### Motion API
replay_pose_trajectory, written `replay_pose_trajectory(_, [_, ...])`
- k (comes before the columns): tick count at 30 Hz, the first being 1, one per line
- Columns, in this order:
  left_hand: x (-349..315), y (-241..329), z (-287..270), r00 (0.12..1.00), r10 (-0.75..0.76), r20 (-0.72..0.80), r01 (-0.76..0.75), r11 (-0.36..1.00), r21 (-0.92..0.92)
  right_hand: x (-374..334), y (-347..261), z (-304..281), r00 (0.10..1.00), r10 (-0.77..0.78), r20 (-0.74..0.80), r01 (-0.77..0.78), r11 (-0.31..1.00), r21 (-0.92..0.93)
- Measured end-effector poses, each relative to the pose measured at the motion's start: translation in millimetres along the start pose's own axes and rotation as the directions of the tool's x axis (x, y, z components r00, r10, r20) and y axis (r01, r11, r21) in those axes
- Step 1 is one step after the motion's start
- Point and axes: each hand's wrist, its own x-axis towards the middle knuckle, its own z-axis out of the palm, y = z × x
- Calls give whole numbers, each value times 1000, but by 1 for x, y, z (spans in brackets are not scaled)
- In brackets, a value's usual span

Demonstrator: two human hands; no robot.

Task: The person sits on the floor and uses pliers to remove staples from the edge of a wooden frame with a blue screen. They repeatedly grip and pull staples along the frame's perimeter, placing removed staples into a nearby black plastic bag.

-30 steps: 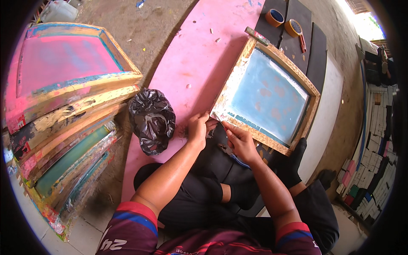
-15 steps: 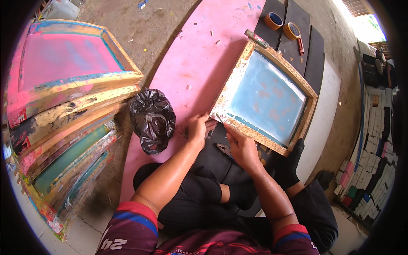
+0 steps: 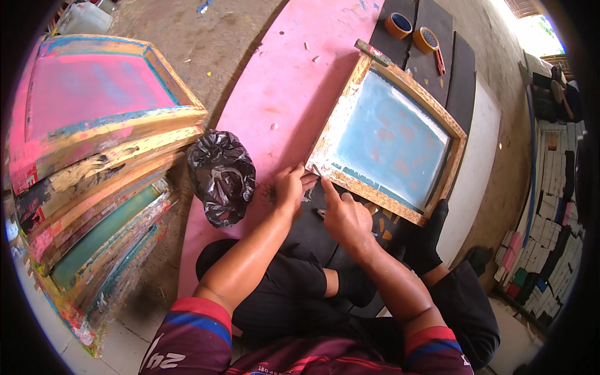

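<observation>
A screen-printing frame (image 3: pixel 320 142) of speckled wood, with pale blue mesh (image 3: pixel 387 134), lies tilted before me. Its near left corner is between my hands. My left hand (image 3: pixel 291 191) grips that corner from the left, with fingertips at its edge. My right hand (image 3: pixel 347 220) is closed, its index finger pointing at the corner. A small thin dark tool (image 3: pixel 317 170) shows at that fingertip; its kind is too small to make out. Pliers (image 3: pixel 321 213) lie mostly hidden beneath my right hand. A squeegee-like bar (image 3: pixel 373 52) sits under the frame's far corner.
A crumpled black plastic bag (image 3: pixel 222 178) stands on the pink board (image 3: pixel 262 87) at left. Beyond it is a stack of paint-stained frames (image 3: pixel 106 134). Two tape rolls (image 3: pixel 425 40) and a red cutter (image 3: pixel 440 62) lie on dark boards at the back. My foot (image 3: pixel 431 240) touches the frame's near right corner.
My right hand has shifted slightly left toward the corner, now covering most of the pliers. My left hand keeps its hold on the frame.
</observation>
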Motion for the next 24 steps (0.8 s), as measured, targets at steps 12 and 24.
replay_pose_trajectory(12, [-9, 9, 7, 1000, 23, -11, -23, 1000, 19, 17, 51, 38, 986, -129, -102, 165, 752, 638])
replay_pose_trajectory(24, [-9, 9, 5, 1000, 8, 8, -8, 1000, 11, 39, 71, 87, 792, -328, -516, 585, 649, 486])
